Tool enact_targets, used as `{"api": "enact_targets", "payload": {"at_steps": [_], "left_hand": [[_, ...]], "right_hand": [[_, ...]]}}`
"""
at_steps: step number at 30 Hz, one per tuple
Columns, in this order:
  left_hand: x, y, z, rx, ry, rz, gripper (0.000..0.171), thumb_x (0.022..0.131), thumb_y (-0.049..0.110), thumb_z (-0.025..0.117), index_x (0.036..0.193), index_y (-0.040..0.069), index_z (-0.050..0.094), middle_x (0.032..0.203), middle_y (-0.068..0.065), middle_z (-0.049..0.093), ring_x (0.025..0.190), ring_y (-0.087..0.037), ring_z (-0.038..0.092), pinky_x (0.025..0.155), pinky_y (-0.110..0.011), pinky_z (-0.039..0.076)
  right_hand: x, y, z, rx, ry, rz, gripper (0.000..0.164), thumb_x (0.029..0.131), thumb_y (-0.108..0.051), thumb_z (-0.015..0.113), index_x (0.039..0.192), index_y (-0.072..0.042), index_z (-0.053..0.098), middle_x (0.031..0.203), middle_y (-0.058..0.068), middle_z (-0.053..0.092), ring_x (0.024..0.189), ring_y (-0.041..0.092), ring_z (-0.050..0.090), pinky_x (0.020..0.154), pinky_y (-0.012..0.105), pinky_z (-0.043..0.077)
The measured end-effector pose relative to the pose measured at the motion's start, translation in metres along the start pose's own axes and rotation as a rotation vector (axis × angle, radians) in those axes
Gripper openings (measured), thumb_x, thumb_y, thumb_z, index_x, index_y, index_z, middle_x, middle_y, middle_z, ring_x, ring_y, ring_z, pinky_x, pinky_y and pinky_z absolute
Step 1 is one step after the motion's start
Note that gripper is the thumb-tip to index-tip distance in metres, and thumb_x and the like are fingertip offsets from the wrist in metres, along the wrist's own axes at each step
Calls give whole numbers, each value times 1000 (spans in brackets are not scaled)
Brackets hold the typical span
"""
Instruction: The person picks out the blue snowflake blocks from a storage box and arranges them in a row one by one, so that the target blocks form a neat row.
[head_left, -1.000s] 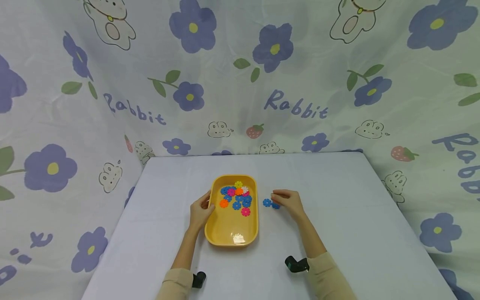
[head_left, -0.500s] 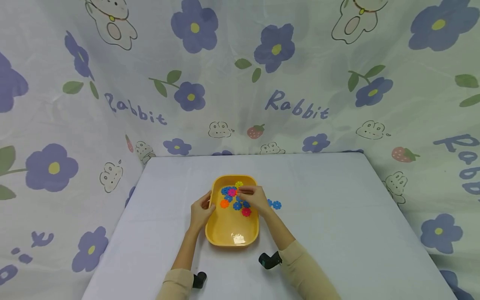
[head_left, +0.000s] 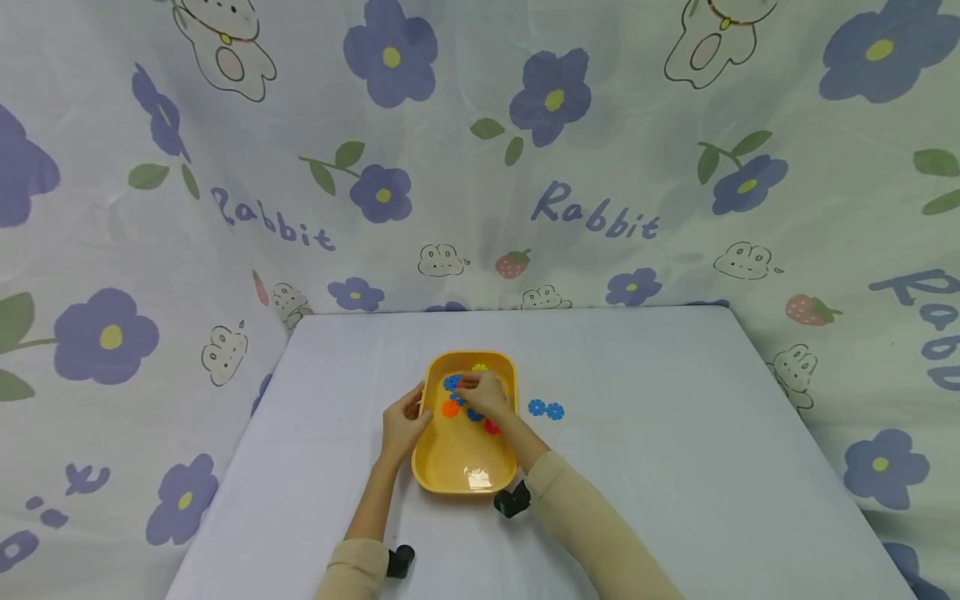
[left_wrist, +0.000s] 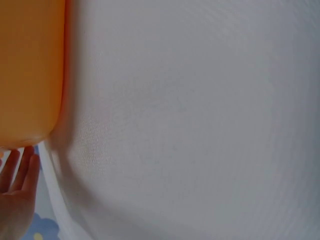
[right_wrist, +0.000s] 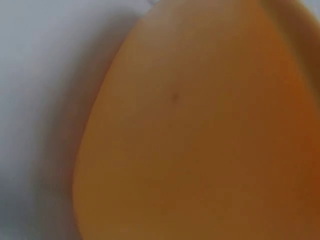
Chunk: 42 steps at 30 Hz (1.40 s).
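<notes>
My left hand [head_left: 402,427] grips the left rim of the yellow tray [head_left: 448,471], its thumb over the edge. In the left wrist view, fingers [left_wrist: 21,172] stand against the tray's outer side [left_wrist: 30,70]. My right hand [head_left: 486,393] reaches into the tray from the right, fingertips right at a pink snowflake disc [head_left: 461,384]; I cannot tell whether they pinch it. Around it lie blue discs [head_left: 452,382], an orange disc [head_left: 450,408], a red-pink disc [head_left: 492,427] and a yellow disc [head_left: 480,367], some partly hidden by that hand. Yellow-orange tray surface [right_wrist: 190,140] fills most of the right wrist view.
Two blue discs [head_left: 546,409] lie side by side on the white tabletop [head_left: 637,467], just right of the tray. A fabric backdrop [head_left: 465,175] with flowers and rabbits rises behind the table and at both sides. Small black devices [head_left: 513,500] sit at both wrists.
My right hand has left the two blue discs on the table and moved left into the tray, over the discs there. The left hand keeps its hold on the rim.
</notes>
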<state>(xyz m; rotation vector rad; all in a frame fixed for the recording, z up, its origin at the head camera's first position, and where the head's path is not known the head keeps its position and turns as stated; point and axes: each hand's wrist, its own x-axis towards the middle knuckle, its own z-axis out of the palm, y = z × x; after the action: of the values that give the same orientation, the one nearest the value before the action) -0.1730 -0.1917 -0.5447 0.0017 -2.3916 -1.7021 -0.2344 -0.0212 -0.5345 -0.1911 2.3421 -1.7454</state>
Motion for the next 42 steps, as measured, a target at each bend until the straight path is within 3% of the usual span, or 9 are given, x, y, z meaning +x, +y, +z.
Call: {"api": "enact_targets", "payload": {"at_steps": [6, 13, 16, 20, 23, 27, 29, 36, 42], "left_hand": [[-2, 10, -2, -23, -17, 30, 51, 79, -12, 59, 129, -10, 51, 114, -34, 59, 97, -46, 62, 80, -41, 55], [-9, 38, -6, -23, -31, 15, 51, 78, -13, 59, 128, -13, 49, 114, -36, 57, 99, -48, 60, 84, -47, 52], [-10, 41, -7, -16, -31, 17, 50, 79, -12, 59, 128, -13, 49, 114, -36, 57, 99, -48, 60, 84, -47, 52], [-9, 38, -8, -27, -47, 34, 50, 79, -13, 58, 128, -14, 48, 115, -36, 57, 99, -48, 60, 83, -45, 53], [-8, 34, -7, -39, -55, 29, 51, 79, -13, 58, 129, -14, 47, 115, -36, 57, 98, -48, 60, 83, -44, 53], [-9, 34, -6, -40, -42, 29, 51, 79, -13, 59, 128, -14, 48, 114, -36, 57, 96, -48, 61, 82, -44, 54], [-9, 35, -6, -33, -35, 43, 51, 78, -13, 59, 128, -14, 48, 112, -36, 58, 95, -49, 61, 81, -43, 54], [-8, 33, -7, -58, -46, 60, 50, 79, -14, 59, 127, -16, 48, 117, -36, 56, 96, -49, 60, 80, -37, 55], [-7, 33, -7, -74, -66, 59, 51, 79, -13, 59, 128, -16, 46, 116, -37, 55, 95, -50, 60, 78, -34, 56]], "right_hand": [[4, 2, 9, -19, -34, -52, 39, 85, -2, 63, 120, 13, 56, 114, 26, 62, 104, 36, 61, 82, 36, 55], [4, 0, 14, -191, 217, -114, 26, 81, 4, 59, 106, 9, 68, 95, 18, 70, 89, 30, 66, 74, 34, 56], [5, 0, 15, -210, 156, -124, 29, 81, 4, 60, 109, 9, 66, 99, 18, 70, 92, 29, 66, 75, 34, 56], [6, 1, 19, -127, 50, -134, 30, 82, 3, 61, 110, 13, 63, 105, 22, 67, 96, 34, 65, 81, 38, 55], [6, 2, 22, -110, 134, -119, 26, 83, 4, 60, 107, 11, 65, 100, 21, 68, 93, 32, 65, 80, 38, 55], [5, 0, 20, -193, 267, -94, 26, 81, 5, 60, 105, 8, 68, 95, 18, 70, 91, 30, 65, 78, 36, 55], [3, -1, 18, -213, 231, -91, 29, 80, 4, 61, 109, 8, 66, 99, 18, 69, 95, 31, 65, 81, 37, 55], [3, 1, 24, -111, -106, -109, 37, 82, 1, 65, 117, 12, 60, 111, 23, 65, 100, 32, 64, 83, 35, 54], [-3, 0, 33, -124, -206, -106, 39, 81, -1, 67, 118, 8, 61, 108, 20, 67, 98, 29, 65, 81, 31, 55]]}}
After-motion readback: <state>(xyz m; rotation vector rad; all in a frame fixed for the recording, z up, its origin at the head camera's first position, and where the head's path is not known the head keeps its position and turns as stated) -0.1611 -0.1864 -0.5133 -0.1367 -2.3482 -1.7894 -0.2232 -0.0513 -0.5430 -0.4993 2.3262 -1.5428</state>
